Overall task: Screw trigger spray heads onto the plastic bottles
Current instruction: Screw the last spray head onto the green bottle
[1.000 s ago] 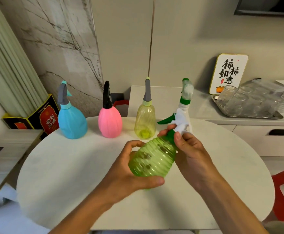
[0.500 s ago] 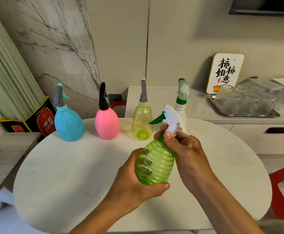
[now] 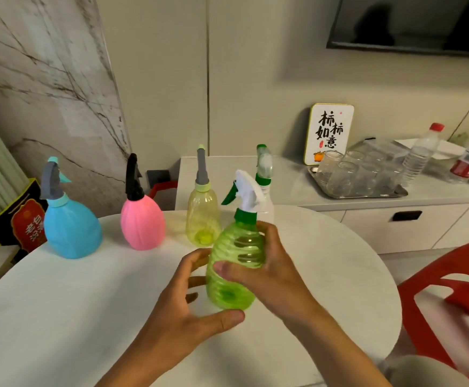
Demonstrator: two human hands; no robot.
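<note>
clear bottle (image 3: pixel 267 208) mostly hidden behind green bottle (image 3: pixel 234 263), red chair (image 3: pixel 451 297) cut off

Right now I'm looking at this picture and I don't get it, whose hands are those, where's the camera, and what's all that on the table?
There is no machine: a person wears a camera on the head, looking forward and down at both bare hands. The right hand grips a ribbed green plastic bottle whose white-and-green trigger spray head sits on top. The left hand is open beside it. Along the back of the round white table stand a blue bottle, a pink bottle, a yellow bottle and a clear bottle, all with heads on.
</note>
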